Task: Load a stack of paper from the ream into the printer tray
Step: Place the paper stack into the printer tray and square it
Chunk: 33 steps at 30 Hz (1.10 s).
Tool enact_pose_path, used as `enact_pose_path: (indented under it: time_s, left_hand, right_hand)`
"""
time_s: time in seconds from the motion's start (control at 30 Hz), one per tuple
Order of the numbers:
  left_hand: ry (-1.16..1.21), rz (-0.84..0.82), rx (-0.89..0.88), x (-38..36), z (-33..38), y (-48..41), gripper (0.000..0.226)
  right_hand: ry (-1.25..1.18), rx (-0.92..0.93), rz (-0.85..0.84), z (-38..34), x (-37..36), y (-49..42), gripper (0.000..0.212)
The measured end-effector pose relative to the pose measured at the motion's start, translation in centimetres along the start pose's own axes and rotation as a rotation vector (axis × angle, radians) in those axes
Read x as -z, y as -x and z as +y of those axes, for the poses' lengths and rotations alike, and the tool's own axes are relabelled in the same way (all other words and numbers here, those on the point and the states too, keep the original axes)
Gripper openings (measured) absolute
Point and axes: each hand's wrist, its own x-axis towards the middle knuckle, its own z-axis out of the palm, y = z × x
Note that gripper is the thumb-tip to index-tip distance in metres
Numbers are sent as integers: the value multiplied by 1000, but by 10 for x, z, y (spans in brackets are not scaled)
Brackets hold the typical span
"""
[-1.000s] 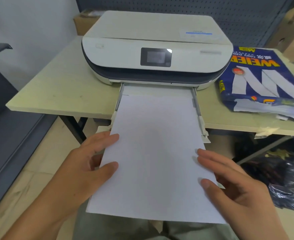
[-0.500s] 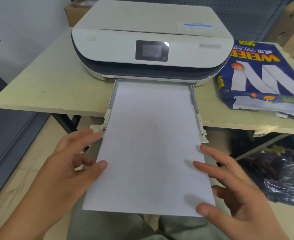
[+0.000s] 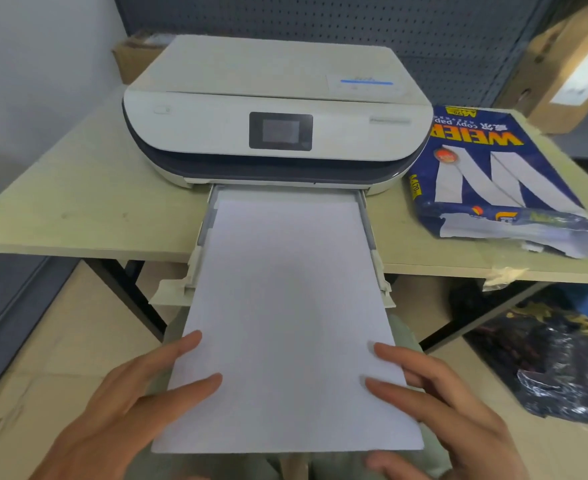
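Lighting: even, soft, moderately bright indoor light from overhead; no hard shadows. Faint shadow under the fingertips on the paper stack [image 3: 287,327]; deeper shade beneath the table [image 3: 88,209] and under the printer [image 3: 278,112] lip. Glare: mild sheen on the ream wrapper [image 3: 504,178] and the crumpled dark plastic [image 3: 562,368], lower right. Sharpness: slight overall softness, printer screen smeared. Distortion: wide-angle bowing, table edges slant outward, corners stretched.
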Motion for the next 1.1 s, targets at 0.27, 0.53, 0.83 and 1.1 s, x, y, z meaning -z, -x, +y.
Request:
enact_pose_path:
  time_s: [0.27, 0.53, 0.83, 1.1]
  left_hand:
    - [-323, 147, -509, 7, 6, -3, 35]
    - [-396, 165, -607, -4, 9, -22, 39]
    - [-390, 173, -646, -3, 11, -36, 31]
    - [-402, 207, -624, -2, 6, -45, 32]
  right_hand:
    - [50, 116, 186, 19, -10, -20, 39]
    - [174, 129, 272, 19, -6, -43, 37]
    - [168, 103, 296, 23, -12, -40, 35]
    - [208, 141, 273, 29, -12, -58, 30]
